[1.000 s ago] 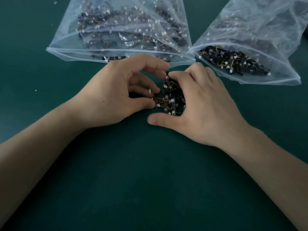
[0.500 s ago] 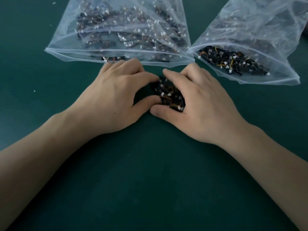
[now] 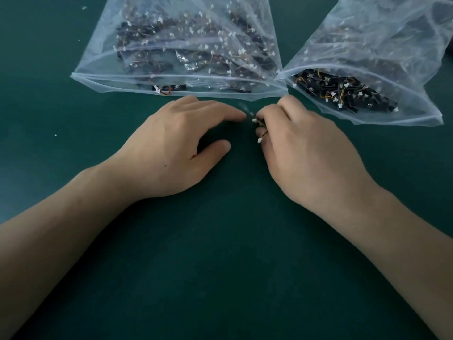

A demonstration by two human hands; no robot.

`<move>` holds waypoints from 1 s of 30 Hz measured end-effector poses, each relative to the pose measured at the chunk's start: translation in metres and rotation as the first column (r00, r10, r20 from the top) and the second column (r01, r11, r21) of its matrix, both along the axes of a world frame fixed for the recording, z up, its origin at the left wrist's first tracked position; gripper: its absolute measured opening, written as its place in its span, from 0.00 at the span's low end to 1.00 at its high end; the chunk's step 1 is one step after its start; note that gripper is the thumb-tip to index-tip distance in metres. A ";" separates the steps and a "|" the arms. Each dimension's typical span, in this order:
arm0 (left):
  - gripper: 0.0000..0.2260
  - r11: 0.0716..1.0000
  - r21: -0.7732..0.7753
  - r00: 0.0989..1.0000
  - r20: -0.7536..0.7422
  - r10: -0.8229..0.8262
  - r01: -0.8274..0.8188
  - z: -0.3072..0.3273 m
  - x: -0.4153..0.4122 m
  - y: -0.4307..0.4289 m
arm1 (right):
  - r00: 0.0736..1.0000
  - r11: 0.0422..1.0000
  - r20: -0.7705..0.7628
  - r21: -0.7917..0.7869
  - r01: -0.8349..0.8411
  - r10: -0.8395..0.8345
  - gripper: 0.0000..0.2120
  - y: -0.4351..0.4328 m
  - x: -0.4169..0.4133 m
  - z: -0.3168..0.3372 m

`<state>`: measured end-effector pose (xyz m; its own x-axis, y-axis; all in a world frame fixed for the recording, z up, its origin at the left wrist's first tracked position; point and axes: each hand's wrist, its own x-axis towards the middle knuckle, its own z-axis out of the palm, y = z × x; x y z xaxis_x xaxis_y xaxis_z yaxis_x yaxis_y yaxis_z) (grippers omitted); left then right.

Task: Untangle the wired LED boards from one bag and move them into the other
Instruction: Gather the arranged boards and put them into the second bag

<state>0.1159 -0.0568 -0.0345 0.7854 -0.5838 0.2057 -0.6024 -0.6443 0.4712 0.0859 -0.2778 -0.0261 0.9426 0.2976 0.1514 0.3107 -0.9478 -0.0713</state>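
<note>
The hands have parted: the right hand [image 3: 306, 153] now curls its fingers round the boards [image 3: 260, 123], while the left hand [image 3: 171, 148] rests on the table [image 3: 220, 253], fingers loosely spread.

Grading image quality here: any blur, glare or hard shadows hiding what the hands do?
Head view: soft, even light, with faint shadows under the left hand and right hand; a pale motion smear shows between them; no hard glare, though cloudy plastic on the left bag veils its contents; the right hand's grip hides most of the boards it holds.
</note>
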 end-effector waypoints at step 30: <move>0.13 1.000 0.023 1.000 -0.002 -0.009 0.009 -0.002 0.003 0.002 | 0.885 0.933 0.299 0.142 0.329 -0.358 0.09 -0.069 0.042 0.005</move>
